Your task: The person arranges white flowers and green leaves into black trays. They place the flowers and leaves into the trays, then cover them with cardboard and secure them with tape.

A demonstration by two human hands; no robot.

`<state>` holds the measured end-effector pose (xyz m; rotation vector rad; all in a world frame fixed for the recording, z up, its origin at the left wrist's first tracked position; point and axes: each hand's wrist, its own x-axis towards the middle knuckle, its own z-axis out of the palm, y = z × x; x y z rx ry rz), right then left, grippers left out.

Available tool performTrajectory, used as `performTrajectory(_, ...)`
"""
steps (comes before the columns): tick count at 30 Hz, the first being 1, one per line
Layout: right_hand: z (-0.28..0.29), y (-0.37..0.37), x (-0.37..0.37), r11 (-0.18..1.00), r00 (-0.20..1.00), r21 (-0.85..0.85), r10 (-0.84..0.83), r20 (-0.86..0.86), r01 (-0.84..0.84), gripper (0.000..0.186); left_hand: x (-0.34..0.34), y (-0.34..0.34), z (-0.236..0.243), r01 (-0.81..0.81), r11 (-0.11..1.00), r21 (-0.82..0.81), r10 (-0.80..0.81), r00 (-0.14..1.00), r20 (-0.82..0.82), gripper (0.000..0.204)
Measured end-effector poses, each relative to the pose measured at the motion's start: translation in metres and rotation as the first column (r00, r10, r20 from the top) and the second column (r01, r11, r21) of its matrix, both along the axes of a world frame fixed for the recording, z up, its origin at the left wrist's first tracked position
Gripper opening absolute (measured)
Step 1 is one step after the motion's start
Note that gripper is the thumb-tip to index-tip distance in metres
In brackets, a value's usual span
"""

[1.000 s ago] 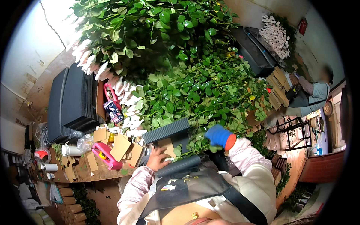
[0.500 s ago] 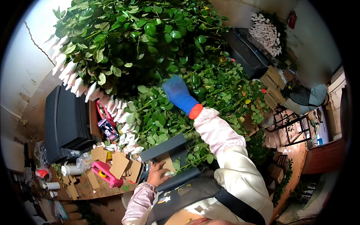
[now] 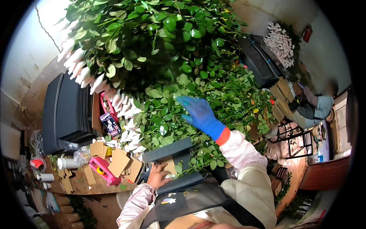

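Note:
In a blue glove with an orange cuff, my right hand [image 3: 203, 115] hovers over leafy rose stems [image 3: 167, 105], its fingers stretched apart and nothing held. The flower heads at the left end of the stems wear white sleeves [image 3: 133, 131]. My bare left hand [image 3: 157, 176] lies at the left end of a dark folded sheet [image 3: 167, 149], fingers spread beside a tan piece of cardboard [image 3: 167, 165]. A small whitish thing sits by its fingertips. A few leafy stems [image 3: 206, 158] lie at the sheet's right end.
A taller pile of leafy stems [image 3: 126, 42] fills the far side. At left stand a stack of dark sheets [image 3: 66, 110], a phone [image 3: 110, 124], a pink tape dispenser [image 3: 105, 171], cardboard pieces [image 3: 119, 164] and a white cup [image 3: 66, 163]. Another person [image 3: 318, 105] is at far right, near a black metal frame [image 3: 297, 139].
My right hand has drawn back from the leaves, toward me and to the right, and its fingers now show spread. My left hand has stayed by the dark sheet. The view has shifted slightly.

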<state>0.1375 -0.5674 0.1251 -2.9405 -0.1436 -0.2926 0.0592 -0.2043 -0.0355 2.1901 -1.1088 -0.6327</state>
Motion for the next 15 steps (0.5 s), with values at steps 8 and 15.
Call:
performTrajectory(8,-0.078,-0.045,0.092,0.895,0.930,-0.445,-0.134,-0.343,-0.035,0.077,0.006,-0.004,-0.003,0.050,0.999,0.004,-0.050,0.999,0.018,0.033)
performTrajectory(15,-0.114,-0.026,-0.003,0.960,0.967,-0.134,-0.254,-0.030,0.248,0.029,0.001,-0.006,-0.008,0.019,0.999,-0.034,-0.019,1.000,0.011,0.033)
